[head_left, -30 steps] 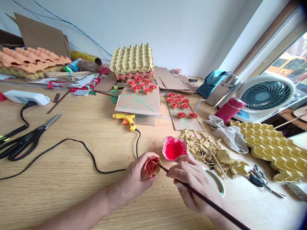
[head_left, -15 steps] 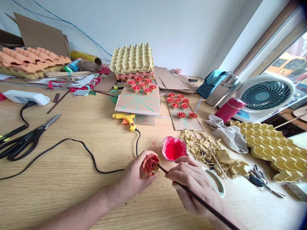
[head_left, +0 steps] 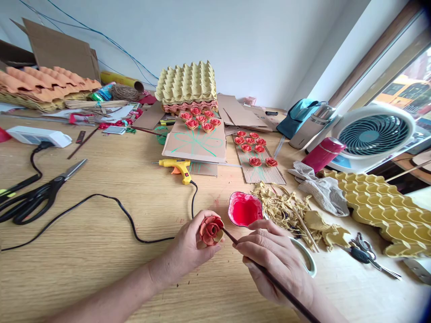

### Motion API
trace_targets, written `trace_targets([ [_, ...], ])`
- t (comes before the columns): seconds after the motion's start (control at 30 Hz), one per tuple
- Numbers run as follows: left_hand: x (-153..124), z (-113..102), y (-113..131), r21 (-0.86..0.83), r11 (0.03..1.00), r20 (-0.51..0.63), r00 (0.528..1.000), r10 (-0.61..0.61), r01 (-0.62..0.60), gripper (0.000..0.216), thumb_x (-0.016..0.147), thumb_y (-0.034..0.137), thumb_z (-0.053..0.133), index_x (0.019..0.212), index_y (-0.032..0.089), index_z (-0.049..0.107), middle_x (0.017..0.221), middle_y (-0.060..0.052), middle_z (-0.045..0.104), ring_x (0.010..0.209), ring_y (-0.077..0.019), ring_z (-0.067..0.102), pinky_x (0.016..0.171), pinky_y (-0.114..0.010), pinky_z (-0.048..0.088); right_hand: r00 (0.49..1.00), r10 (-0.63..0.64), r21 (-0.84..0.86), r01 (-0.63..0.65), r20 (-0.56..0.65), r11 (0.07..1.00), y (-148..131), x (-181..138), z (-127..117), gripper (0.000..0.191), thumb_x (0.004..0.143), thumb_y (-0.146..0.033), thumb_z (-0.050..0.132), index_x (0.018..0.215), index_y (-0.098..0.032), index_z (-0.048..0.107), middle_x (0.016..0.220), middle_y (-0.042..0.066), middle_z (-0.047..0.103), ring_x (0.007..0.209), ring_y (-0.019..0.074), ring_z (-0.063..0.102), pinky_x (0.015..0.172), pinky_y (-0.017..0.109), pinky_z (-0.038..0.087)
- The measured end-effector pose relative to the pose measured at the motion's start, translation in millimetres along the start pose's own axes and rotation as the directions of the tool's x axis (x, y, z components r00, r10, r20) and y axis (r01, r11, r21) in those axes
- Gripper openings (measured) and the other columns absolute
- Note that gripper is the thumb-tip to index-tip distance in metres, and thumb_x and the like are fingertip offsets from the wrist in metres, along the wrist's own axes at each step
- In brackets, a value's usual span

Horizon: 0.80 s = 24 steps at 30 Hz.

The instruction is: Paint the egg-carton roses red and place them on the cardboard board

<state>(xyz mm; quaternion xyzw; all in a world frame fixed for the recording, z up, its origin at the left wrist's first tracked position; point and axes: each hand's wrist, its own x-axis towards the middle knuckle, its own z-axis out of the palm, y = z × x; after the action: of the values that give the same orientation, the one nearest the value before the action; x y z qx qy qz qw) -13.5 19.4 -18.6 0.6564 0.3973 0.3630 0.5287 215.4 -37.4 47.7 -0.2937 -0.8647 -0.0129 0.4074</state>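
Between its thumb and fingers, my left hand holds a paper-pulp rose, mostly red, with a bare yellowish petal on its right side. My right hand is closed round a dark-handled paintbrush, whose tip touches the rose's right edge. Just beyond the right hand stands a small wavy-rimmed bowl of red paint. Several finished-looking red roses rest on a cardboard strip farther back, and more sit on a cardboard piece marked with green lines.
A yellow glue gun lies left of centre, its black cord crossing the table. Black scissors are at far left. Yellow scraps, keys, a cloth and a yellow egg tray lie on the right.
The brush tip has shifted slightly along the bare petal's edge, and the right hand has tilted a little. The left hand still holds the rose in nearly the same place.
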Motion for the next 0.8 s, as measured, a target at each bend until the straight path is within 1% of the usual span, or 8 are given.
trace_targets([
  [0.13, 1, 0, 2, -0.006, 1.000, 0.007, 1.000, -0.015, 0.015, 0.041, 0.075, 0.018, 0.080, 0.113, 0.024, 0.065, 0.104, -0.003, 0.081, 0.093, -0.0227, 0.077, 0.087, -0.033, 0.061, 0.999, 0.026, -0.010, -0.025, 0.033, 1.000, 0, 1, 1, 0.021, 0.112, -0.009, 0.047, 0.116, -0.018, 0.066, 0.084, 0.003, 0.080, 0.066, 0.0155, 0.070, 0.083, 0.036, 0.058],
  [0.23, 2, 0, 6, -0.066, 0.996, 0.010, 0.998, -0.056, 0.057, 0.041, 0.073, 0.021, 0.081, 0.110, 0.024, 0.063, 0.101, -0.004, 0.079, 0.089, -0.0228, 0.077, 0.083, -0.033, 0.061, 1.000, 0.021, -0.047, -0.021, -0.002, 0.999, 2, 0, -3, 0.020, 0.110, -0.007, 0.049, 0.114, -0.018, 0.066, 0.081, 0.002, 0.079, 0.064, 0.0149, 0.070, 0.084, 0.036, 0.059],
  [0.33, 2, 1, 7, -0.124, 0.988, 0.012, 0.996, -0.087, 0.087, 0.043, 0.072, 0.021, 0.082, 0.110, 0.024, 0.062, 0.102, -0.004, 0.078, 0.086, -0.0218, 0.077, 0.080, -0.032, 0.062, 0.999, 0.026, -0.031, -0.027, -0.046, 0.999, 2, -1, -5, 0.021, 0.111, -0.008, 0.047, 0.113, -0.017, 0.066, 0.081, 0.003, 0.080, 0.067, 0.0150, 0.073, 0.088, 0.037, 0.060],
  [0.47, 3, 1, 4, -0.136, 0.989, 0.015, 0.998, -0.064, 0.065, 0.046, 0.071, 0.019, 0.083, 0.112, 0.023, 0.063, 0.101, -0.004, 0.077, 0.090, -0.0220, 0.076, 0.081, -0.031, 0.062, 0.999, 0.035, 0.020, -0.034, -0.028, 0.999, 3, -2, -4, 0.020, 0.112, -0.010, 0.047, 0.115, -0.018, 0.066, 0.084, 0.003, 0.081, 0.068, 0.0153, 0.074, 0.086, 0.037, 0.061],
  [0.57, 3, 0, 2, -0.185, 0.979, 0.053, 0.996, -0.073, 0.082, 0.046, 0.073, 0.021, 0.084, 0.114, 0.023, 0.062, 0.100, -0.003, 0.075, 0.088, -0.0215, 0.077, 0.080, -0.030, 0.062, 0.998, 0.057, 0.017, -0.056, -0.019, 0.998, 6, -4, -4, 0.021, 0.110, -0.009, 0.048, 0.118, -0.018, 0.065, 0.081, 0.002, 0.079, 0.066, 0.0156, 0.072, 0.085, 0.037, 0.062],
  [0.7, 2, -1, 1, -0.197, 0.975, 0.062, 0.994, -0.088, 0.099, 0.047, 0.074, 0.022, 0.087, 0.114, 0.023, 0.062, 0.102, -0.003, 0.074, 0.088, -0.0212, 0.077, 0.079, -0.030, 0.062, 0.991, 0.108, -0.026, -0.110, -0.076, 0.994, 13, -7, -9, 0.022, 0.106, -0.006, 0.052, 0.117, -0.020, 0.065, 0.083, 0.002, 0.080, 0.067, 0.0168, 0.073, 0.088, 0.039, 0.063],
  [0.8, 2, -1, -2, -0.151, 0.985, 0.035, 0.997, -0.074, 0.078, 0.048, 0.075, 0.024, 0.089, 0.115, 0.023, 0.063, 0.102, -0.004, 0.076, 0.090, -0.0223, 0.076, 0.081, -0.031, 0.062, 0.986, 0.139, -0.103, -0.148, -0.086, 0.984, 18, -7, -13, 0.021, 0.105, -0.006, 0.054, 0.112, -0.022, 0.065, 0.081, 0.000, 0.079, 0.067, 0.0174, 0.072, 0.085, 0.037, 0.062],
])
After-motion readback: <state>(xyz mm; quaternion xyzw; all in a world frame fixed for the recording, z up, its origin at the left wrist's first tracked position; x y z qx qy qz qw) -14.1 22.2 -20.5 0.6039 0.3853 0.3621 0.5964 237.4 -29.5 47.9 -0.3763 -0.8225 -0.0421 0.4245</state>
